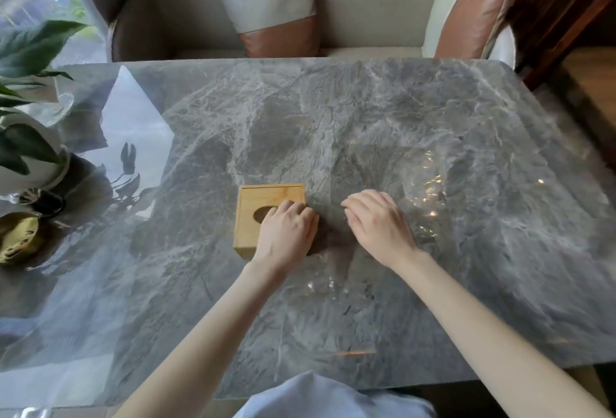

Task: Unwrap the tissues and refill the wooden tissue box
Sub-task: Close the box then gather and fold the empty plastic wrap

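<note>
A square wooden tissue box (258,217) with an oval hole in its top sits on the grey marble table (333,124), near the middle. My left hand (286,234) lies over the box's right side, its fingers curled onto the top beside the hole. To the right of the box, my right hand (378,222) is just above the table with its fingers bent down and close together. Faint glints like clear film (428,191) show on the table around and beyond that hand. I cannot tell whether the fingers pinch it. No tissues are visible.
A potted plant in a white pot (30,157) and a small brass-coloured object (18,237) stand at the table's left edge. A beige sofa with two white-and-tan cushions (276,7) is beyond the far edge. A dark wooden chair (560,4) is at the back right.
</note>
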